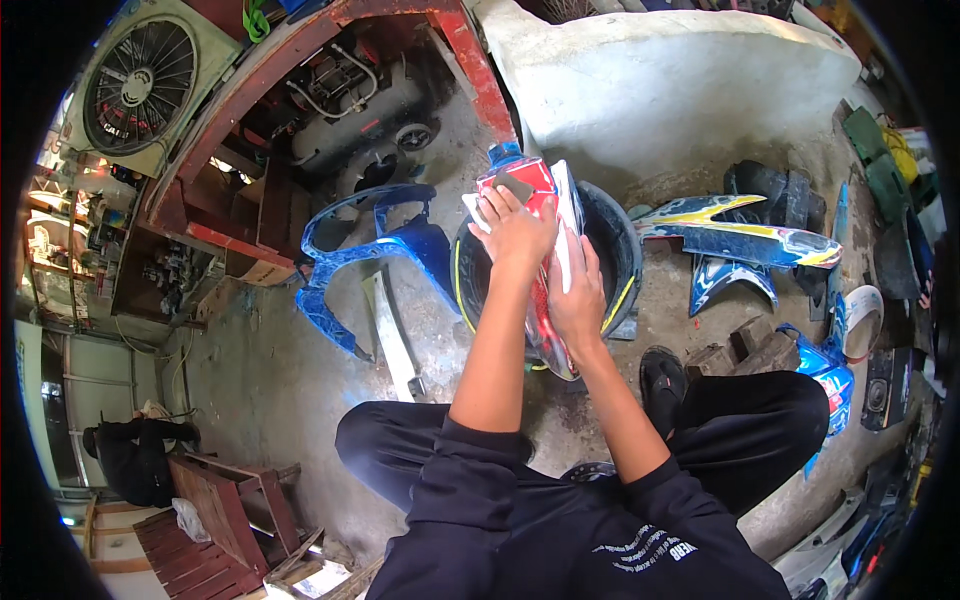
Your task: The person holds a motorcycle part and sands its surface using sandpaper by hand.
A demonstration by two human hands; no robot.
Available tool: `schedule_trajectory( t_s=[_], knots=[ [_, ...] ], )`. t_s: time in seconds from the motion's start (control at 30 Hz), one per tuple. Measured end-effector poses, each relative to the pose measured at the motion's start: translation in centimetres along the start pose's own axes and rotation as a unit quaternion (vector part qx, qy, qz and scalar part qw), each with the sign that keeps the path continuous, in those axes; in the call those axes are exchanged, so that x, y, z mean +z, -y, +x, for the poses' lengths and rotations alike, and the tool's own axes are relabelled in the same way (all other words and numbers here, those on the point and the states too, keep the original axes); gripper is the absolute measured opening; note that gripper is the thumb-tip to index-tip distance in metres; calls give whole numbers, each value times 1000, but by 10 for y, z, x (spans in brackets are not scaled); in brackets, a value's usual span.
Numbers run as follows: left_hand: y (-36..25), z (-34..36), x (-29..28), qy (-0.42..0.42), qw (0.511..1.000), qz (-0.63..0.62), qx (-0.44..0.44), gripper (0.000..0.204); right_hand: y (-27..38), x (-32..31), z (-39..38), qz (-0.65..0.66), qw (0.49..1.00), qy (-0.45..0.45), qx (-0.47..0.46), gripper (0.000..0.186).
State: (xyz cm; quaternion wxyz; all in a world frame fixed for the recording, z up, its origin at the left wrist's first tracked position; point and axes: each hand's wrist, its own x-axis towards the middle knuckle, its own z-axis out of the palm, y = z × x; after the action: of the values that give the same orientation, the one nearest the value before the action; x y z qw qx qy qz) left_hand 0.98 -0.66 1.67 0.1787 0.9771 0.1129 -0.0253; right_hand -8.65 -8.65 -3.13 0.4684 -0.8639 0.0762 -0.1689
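Observation:
A long red, white and blue motorcycle fairing panel (539,180) lies over a round black tub (625,240) between my knees, its narrow red end toward me. My left hand (518,228) is on the panel's upper face, fingers pressing a small brown-grey piece of sandpaper (516,187) against it. Lower down, my right hand (577,295) grips the panel's white right edge, with the fingers along its side. Part of the panel is hidden beneath my hands, and the tub's inside is mostly covered.
A blue fairing frame (425,245) and a pale curved strip (393,335) lie on the concrete at left. To the right are blue and yellow panels (740,225) and wooden blocks (755,350). A white wall (660,80) and red metal frame (485,80) stand ahead; a person (135,455) is far left.

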Motion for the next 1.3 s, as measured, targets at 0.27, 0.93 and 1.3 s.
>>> schedule_trajectory(
  t_s=[0.27, 0.93, 1.3],
  knots=[
    [3, -1, -2, 17, 1000, -6, 15, 89, -1, -3, 2, -5, 1000, -10, -10, 50],
    [-5, -14, 13, -63, 997, 33, 37, 90, -11, 1, 2, 18, 1000, -12, -20, 58],
    [-13, -14, 6, -2, 997, 70, -17, 78, -9, 0, 0, 3, 1000, -16, -2, 55]
  ],
)
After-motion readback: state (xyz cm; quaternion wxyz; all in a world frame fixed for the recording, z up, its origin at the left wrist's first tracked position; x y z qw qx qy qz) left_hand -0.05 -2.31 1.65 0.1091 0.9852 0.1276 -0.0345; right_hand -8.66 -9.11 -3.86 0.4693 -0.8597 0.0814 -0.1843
